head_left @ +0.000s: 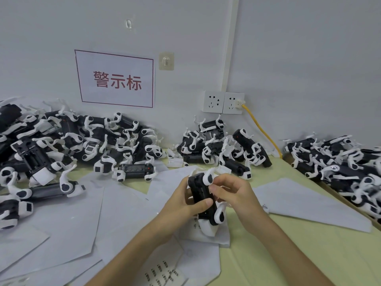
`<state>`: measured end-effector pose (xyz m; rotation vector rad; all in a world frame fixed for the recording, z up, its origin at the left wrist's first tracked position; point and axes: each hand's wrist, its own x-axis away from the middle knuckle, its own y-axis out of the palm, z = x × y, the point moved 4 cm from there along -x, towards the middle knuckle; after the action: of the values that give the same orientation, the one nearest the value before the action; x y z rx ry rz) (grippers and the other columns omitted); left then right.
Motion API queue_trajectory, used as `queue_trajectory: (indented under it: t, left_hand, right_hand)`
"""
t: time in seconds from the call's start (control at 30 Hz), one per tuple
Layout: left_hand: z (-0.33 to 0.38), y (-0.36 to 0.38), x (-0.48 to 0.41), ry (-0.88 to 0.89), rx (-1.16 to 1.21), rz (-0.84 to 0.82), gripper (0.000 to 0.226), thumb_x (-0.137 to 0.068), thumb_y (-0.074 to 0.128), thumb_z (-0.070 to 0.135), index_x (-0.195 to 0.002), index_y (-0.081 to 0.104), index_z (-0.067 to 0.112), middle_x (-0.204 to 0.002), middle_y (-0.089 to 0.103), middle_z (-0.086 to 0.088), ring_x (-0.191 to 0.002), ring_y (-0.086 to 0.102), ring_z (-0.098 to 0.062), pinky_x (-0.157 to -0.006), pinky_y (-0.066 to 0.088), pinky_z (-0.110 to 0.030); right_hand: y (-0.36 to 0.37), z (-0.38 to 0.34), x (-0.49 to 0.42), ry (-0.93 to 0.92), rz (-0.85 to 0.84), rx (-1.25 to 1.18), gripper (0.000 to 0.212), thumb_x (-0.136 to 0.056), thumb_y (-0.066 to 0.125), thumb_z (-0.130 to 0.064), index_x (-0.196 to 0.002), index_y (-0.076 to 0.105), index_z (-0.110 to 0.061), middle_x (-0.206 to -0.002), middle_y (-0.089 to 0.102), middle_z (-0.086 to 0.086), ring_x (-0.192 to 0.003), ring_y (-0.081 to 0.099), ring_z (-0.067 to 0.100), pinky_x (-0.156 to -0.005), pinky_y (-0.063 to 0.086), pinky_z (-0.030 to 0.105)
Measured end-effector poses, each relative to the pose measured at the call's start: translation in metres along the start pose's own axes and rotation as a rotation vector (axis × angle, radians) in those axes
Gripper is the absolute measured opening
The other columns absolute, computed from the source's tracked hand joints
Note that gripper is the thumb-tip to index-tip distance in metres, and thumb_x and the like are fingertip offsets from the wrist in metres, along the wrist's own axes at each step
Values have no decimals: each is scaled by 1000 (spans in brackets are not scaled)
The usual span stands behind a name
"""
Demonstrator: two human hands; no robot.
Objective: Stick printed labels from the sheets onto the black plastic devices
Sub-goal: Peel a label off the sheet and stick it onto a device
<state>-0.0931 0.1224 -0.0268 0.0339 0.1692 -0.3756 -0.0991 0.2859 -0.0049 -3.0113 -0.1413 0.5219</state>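
Device (203, 195): black body with white rounded end pieces. It is held clear of the table, tilted, between both hands.
Left hand (181, 201): wraps the body from the left. The thumb (203, 203) lies across the front face and the fingers curl behind. The hold looks firm.
Right hand (235, 193): the fingers (216, 189) curl onto the right edge just above the left thumb and pinch the body there. Whether a label sits under the fingertips cannot be told.
Handling: judged light, stiff and hard, with a smooth shell that could slip. The thin white arms look the likeliest part to snap. Take hold on the black mid-body and leave the receiving face uncovered.
Label sheet (162, 269): nearer the person than the grip, under the left forearm. It carries rows of small print.
Paper under grip (206, 234): a crumpled sheet lies directly below the device and touches its white lower end.
Loose sheets (68, 221): overlapping, left of the grip.
Left pile (72, 141): many like devices, beyond and left of the grip.
Middle pile (222, 149): just beyond the grip, against the wall.
Right pile (340, 157): well right of the grip.
Table (288, 254): pale green surface, right of the grip.
Wall sign (115, 79): red characters, above the left pile.
Sockets (222, 103): above the middle pile, with a yellow cable (263, 131) plugged in.
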Motion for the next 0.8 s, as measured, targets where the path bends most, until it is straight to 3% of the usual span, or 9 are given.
queue_trajectory:
  t: [0.1, 0.2, 0.43, 0.5, 0.57, 0.67, 0.8]
  left_hand:
    - [0, 0, 1, 7, -6, -32, 60, -86, 78, 13, -137, 50, 26, -116, 73, 4, -111, 70, -15, -87, 56, -28]
    - [1, 0, 1, 7, -10, -46, 68, -79, 76, 17, -139, 48, 31, -120, 72, 5, -113, 69, -10, -88, 55, -24]
    - [-2, -3, 0, -23, -5, -26, 64, -74, 73, 17, -134, 53, 28, -116, 73, 0, -108, 71, -15, -86, 58, -29]
    - [-3, -4, -1, -36, 9, -22, 63, -73, 73, 18, -132, 55, 26, -116, 73, -4, -106, 72, -17, -83, 58, -28]
    - [-3, -3, -1, -48, 34, -16, 63, -73, 75, 18, -132, 55, 25, -116, 73, -8, -103, 73, -19, -80, 57, -27]
    - [-3, -1, -1, -52, 48, -15, 63, -77, 79, 17, -134, 53, 23, -117, 72, -11, -104, 73, -21, -79, 58, -28]
    - [-3, 1, 0, -69, 48, -74, 58, -83, 76, 19, -137, 55, 22, -123, 71, -12, -112, 71, -26, -93, 58, -43]
  right_hand:
    - [-1, 4, 0, 126, -55, -93, 9, -76, 85, -18, -75, 76, -21, -75, 69, 1, -68, 62, 14, -65, 49, 22]
    - [0, 11, 0, 223, -124, -155, 17, -69, 87, -24, -81, 78, -16, -82, 68, 9, -76, 62, 20, -69, 49, 26]
    - [1, 15, -1, 207, -97, -170, 27, -67, 87, -34, -87, 80, -16, -86, 69, 10, -81, 64, 23, -80, 49, 31]
    - [3, 14, -1, 186, -109, -174, 17, -72, 85, -29, -83, 79, -18, -80, 69, 4, -74, 63, 16, -74, 53, 24]
    - [2, 13, -1, 152, -122, -161, 12, -78, 84, -21, -85, 77, -16, -82, 68, 4, -76, 64, 16, -74, 55, 26]
    - [1, 11, 0, 123, -129, -135, 29, -76, 81, -19, -98, 70, -4, -95, 69, 11, -93, 66, 26, -92, 54, 45]
    - [5, 11, 0, 156, -165, -191, 42, -79, 84, -21, -106, 63, 4, -99, 64, 23, -95, 61, 33, -91, 48, 47]
